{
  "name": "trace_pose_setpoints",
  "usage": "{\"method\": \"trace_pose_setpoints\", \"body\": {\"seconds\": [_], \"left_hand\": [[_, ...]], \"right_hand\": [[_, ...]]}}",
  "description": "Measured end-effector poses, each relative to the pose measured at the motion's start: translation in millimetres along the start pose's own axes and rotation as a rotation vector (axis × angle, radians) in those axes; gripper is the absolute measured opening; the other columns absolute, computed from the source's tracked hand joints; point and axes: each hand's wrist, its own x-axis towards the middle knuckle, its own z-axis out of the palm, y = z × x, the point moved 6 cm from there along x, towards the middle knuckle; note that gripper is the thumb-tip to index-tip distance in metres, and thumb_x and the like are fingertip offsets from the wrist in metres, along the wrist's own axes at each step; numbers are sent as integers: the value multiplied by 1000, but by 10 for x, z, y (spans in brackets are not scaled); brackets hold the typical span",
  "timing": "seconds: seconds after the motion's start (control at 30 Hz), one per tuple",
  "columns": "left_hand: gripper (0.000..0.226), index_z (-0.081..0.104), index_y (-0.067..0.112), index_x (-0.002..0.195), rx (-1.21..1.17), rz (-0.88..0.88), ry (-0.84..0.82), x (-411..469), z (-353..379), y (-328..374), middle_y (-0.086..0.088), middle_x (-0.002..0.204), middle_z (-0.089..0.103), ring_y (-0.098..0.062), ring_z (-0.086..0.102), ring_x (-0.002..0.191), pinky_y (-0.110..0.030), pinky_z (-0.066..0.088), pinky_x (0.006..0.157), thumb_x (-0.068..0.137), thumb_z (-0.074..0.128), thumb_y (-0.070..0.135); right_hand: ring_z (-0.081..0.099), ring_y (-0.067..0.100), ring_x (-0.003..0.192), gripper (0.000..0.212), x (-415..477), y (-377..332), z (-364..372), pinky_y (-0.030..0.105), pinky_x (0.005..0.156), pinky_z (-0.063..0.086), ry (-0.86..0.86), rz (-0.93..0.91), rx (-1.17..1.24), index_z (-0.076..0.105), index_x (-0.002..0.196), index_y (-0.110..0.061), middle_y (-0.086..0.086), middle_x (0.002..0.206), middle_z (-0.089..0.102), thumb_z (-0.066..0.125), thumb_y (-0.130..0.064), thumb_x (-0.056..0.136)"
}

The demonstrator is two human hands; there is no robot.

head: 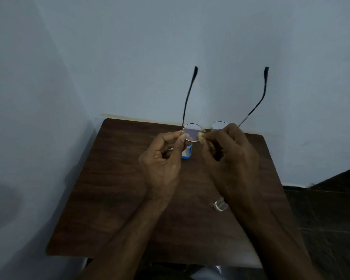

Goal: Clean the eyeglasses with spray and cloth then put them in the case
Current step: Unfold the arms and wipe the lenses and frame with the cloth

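Note:
Round wire-rimmed eyeglasses (192, 134) are held up over the far part of the dark wooden table (109, 199), their two black temple arms pointing up and away. My left hand (164, 160) pinches the left lens rim at its outer edge. My right hand (228, 154) holds a small yellowish cloth (200, 136) pressed against the inner edge of the left lens, and it covers the lower part of the right lens. A blue case (187, 152) lies on the table under the glasses, mostly hidden by my left hand. A clear spray bottle (219, 205) lies partly behind my right wrist.
The small table stands in a corner, with pale blue walls (170, 47) close on the left and behind. Dark tiled floor (327, 209) shows to the right of the table.

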Motion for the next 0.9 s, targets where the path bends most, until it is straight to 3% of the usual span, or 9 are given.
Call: {"method": "trace_pose_setpoints", "body": {"seconds": [0.1,0.2,0.3,0.47,0.57,0.67,0.77,0.9], "left_hand": [[28,76,4,113,-14,-16,3,18,-1,32,-3,102,82,-14,81,95,-42,68,81,96,75,26],[25,76,4,113,-1,-1,-33,1,42,93,-2,103,81,-9,80,96,-33,67,81,96,74,22],[18,73,10,113,1,-3,-30,-21,56,116,2,102,80,-4,79,94,-23,64,81,96,74,16],[19,74,11,114,-15,-3,-49,-54,116,136,0,105,81,-11,80,98,-41,67,80,98,72,23],[17,72,7,112,-49,-34,-5,-35,108,132,-1,103,80,-11,80,96,-44,68,80,99,72,18],[14,75,9,107,-11,-68,6,10,71,101,0,98,81,-13,80,92,-49,67,78,97,75,18],[15,75,12,104,-36,-125,17,37,57,105,3,95,82,-14,81,89,-47,68,77,94,77,23],[18,75,11,102,-56,-169,15,40,72,67,0,95,82,-16,81,89,-46,68,79,90,81,24]], "right_hand": [[37,-1,80,7,20,114,-138,0,68,36,86,28,-52,74,96,-7,3,92,58,77,-14,94],[38,-1,80,9,-6,110,-71,5,62,33,109,29,-72,74,98,-7,7,92,60,79,-10,91],[47,3,81,14,-38,110,21,14,65,38,87,1,-9,76,102,-6,7,94,63,81,-8,89],[45,3,77,12,53,186,-43,5,66,31,93,8,-22,76,99,-6,6,92,59,81,-11,90],[49,5,75,13,24,117,32,20,58,49,16,-34,14,75,99,-8,2,94,59,80,-7,88],[56,10,75,8,39,187,-94,34,61,55,113,9,99,77,100,-9,1,93,59,78,-12,93],[60,16,75,10,76,255,-246,37,64,56,197,41,107,77,102,-8,4,92,59,76,-15,96],[56,14,73,8,149,275,-159,36,58,51,114,22,-64,75,101,-7,6,93,58,72,-13,98]]}}
